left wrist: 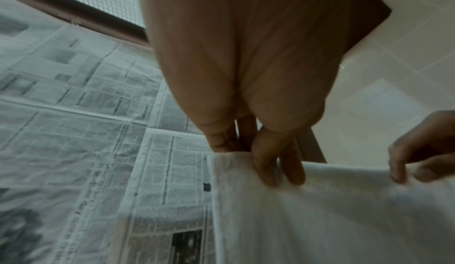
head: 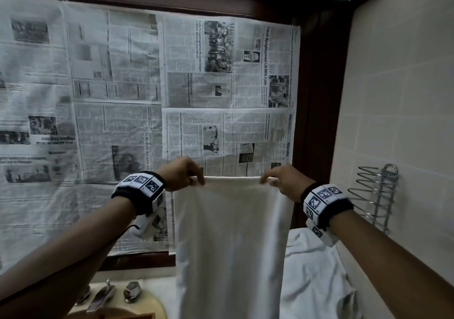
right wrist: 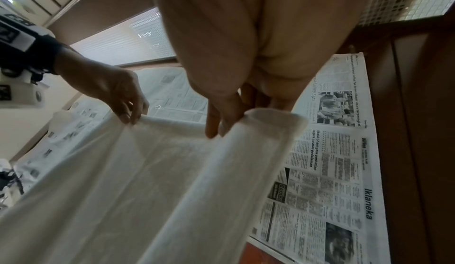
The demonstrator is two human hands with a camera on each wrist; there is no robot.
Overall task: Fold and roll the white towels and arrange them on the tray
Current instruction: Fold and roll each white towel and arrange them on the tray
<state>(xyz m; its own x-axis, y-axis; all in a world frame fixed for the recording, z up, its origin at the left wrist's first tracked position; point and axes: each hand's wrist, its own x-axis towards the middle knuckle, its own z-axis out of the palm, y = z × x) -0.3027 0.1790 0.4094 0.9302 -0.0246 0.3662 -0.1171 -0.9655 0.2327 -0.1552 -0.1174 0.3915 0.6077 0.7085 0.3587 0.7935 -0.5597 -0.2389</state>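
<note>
Two hands up: our left hand (head: 183, 173) and right hand (head: 282, 182) each pinch a top corner of the white towel (head: 231, 240). It hangs between them, long axis vertical, over the countertop's back edge; neither hand is nearer.

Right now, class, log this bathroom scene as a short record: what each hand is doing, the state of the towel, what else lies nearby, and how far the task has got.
left hand: left hand pinches the top left corner of the held towel
right hand: right hand pinches the top right corner
towel state: hanging lengthwise, top edge stretched level, not rolled
other linen: crumpled white cloth lower right
backdrop: newspaper sheets over the window
fixtures: faucet, wire rack on the tiled wall
tray: not in view
</note>
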